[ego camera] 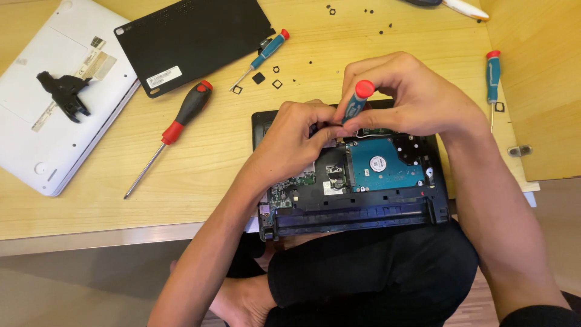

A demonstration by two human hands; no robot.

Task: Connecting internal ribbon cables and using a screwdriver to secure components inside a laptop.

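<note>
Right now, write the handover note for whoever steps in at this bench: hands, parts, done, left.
Right hand: grips a small teal screwdriver with a red cap, tip down into the open laptop.
Left hand: fingertips pinched beside the tip; what they hold is hidden.
Parts: black bottom cover lies off at the table's back; hard drive sits exposed in its bay; loose screws and small black pieces scattered behind.
Spare tools: large red-black screwdriver, two more teal ones.
Done: cover removed.
Left: hard drive and board still in place.
</note>
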